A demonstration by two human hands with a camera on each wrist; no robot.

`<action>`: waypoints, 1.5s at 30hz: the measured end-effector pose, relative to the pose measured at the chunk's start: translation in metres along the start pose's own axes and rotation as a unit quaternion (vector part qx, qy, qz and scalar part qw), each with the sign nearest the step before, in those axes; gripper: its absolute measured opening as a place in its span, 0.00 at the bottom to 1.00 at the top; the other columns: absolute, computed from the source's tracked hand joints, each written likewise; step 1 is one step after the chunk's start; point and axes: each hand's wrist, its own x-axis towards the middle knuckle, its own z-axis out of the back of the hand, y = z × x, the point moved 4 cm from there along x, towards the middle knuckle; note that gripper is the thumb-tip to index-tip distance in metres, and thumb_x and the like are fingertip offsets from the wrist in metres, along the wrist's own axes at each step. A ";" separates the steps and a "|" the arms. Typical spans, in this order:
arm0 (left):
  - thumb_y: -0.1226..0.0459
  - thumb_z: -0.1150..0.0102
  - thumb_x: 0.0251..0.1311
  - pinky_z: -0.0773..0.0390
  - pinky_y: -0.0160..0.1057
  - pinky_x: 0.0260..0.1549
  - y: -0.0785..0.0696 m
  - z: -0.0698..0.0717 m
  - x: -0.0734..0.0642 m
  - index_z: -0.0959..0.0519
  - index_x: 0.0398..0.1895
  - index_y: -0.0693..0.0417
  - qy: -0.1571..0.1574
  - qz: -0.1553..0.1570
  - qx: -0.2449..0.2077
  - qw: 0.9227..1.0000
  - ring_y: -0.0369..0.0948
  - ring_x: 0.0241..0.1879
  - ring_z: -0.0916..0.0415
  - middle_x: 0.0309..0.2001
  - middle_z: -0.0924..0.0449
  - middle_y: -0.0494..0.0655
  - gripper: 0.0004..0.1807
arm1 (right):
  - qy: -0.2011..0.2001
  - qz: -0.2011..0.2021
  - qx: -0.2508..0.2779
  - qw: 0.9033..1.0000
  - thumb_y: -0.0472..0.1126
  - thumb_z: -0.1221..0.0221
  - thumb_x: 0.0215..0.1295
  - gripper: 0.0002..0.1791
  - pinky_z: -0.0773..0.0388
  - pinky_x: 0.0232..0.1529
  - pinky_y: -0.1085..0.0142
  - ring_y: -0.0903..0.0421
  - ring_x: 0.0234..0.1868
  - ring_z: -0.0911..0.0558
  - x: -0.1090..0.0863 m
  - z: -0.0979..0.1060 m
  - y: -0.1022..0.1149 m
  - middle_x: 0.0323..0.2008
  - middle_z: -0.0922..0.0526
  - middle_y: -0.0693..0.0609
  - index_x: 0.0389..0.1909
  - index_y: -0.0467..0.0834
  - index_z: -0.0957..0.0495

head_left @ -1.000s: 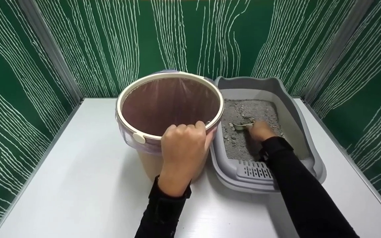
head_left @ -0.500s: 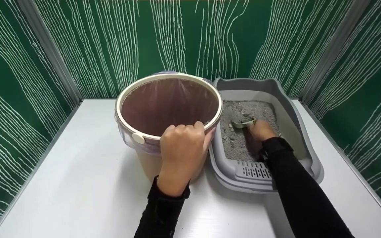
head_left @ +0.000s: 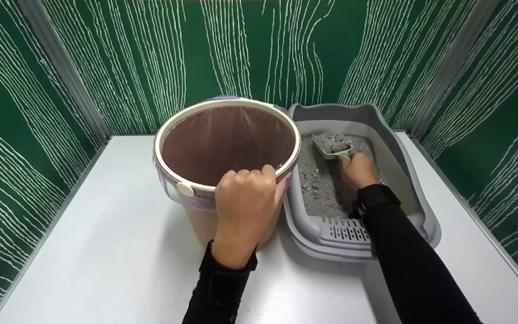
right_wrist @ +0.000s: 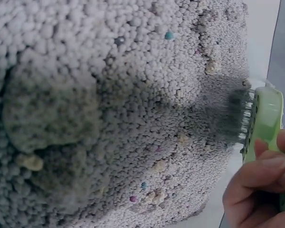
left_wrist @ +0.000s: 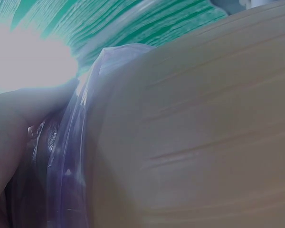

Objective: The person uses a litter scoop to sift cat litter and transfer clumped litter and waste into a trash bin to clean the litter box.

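Note:
With curled fingers my left hand point(head_left: 246, 198) grips the near rim of a beige trash can point(head_left: 198, 220), lined with a thin purplish plastic bag point(left_wrist: 69, 166). My right hand point(head_left: 359, 170) holds the handle of a green litter scoop point(head_left: 331, 155) above the grey litter box point(head_left: 405, 180). Grey litter and clumps fill the scoop in the head view. In the right wrist view, fine litter falls from the slotted underside of the scoop point(right_wrist: 268, 111). Granular litter point(right_wrist: 147, 114) with a large clump point(right_wrist: 50, 104) and some coloured grains lies below.
The trash can and litter box stand side by side on a white table point(head_left: 119, 234). Green panels point(head_left: 259, 58) with white wavy lines enclose the back and sides. A slotted step point(head_left: 346, 231) forms the litter box's near end.
The scoop has come up out of the litter, loaded with litter and clumps, and moved slightly toward the back of the box. My left hand stays on the rim.

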 end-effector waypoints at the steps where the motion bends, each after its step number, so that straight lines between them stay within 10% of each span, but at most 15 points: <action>1: 0.46 0.26 0.62 0.31 0.42 0.19 0.000 0.000 0.000 0.24 0.17 0.49 0.001 0.000 -0.001 1.000 0.45 0.14 0.26 0.13 0.26 0.44 0.25 | -0.014 0.004 0.000 1.000 0.44 0.51 0.85 0.29 0.32 0.71 0.39 0.27 0.69 0.27 0.000 0.001 0.001 0.67 0.27 0.22 0.70 0.23 0.31; 11: 0.46 0.25 0.62 0.31 0.43 0.19 -0.001 0.000 0.000 0.24 0.17 0.49 0.001 -0.001 0.007 1.000 0.45 0.14 0.26 0.13 0.26 0.45 0.25 | -0.109 0.040 -0.004 0.993 0.42 0.45 0.82 0.18 0.30 0.43 0.43 0.30 0.39 0.20 -0.005 0.008 0.005 0.33 0.21 0.31 0.32 0.33 0.27; 25: 0.46 0.26 0.62 0.31 0.43 0.19 0.001 0.000 0.000 0.25 0.17 0.49 0.002 0.000 0.005 1.000 0.45 0.14 0.26 0.13 0.26 0.44 0.25 | -0.092 0.029 -0.012 0.995 0.42 0.41 0.80 0.20 0.24 0.59 0.38 0.28 0.58 0.18 -0.005 0.009 0.003 0.55 0.17 0.25 0.58 0.28 0.20; 37: 0.47 0.26 0.62 0.31 0.43 0.19 0.000 0.000 0.000 0.24 0.17 0.49 -0.001 0.000 0.005 1.000 0.46 0.15 0.25 0.13 0.26 0.45 0.25 | -0.042 0.001 -0.007 0.999 0.46 0.48 0.85 0.21 0.32 0.43 0.49 0.36 0.38 0.23 -0.001 0.004 0.003 0.30 0.24 0.38 0.32 0.35 0.26; 45: 0.46 0.27 0.63 0.31 0.43 0.19 0.000 -0.001 0.000 0.25 0.18 0.48 0.005 -0.002 0.006 1.000 0.45 0.15 0.25 0.14 0.25 0.44 0.25 | -0.020 -0.022 0.001 1.000 0.49 0.52 0.85 0.25 0.24 0.50 0.44 0.34 0.42 0.17 -0.002 0.003 0.001 0.35 0.17 0.35 0.36 0.34 0.20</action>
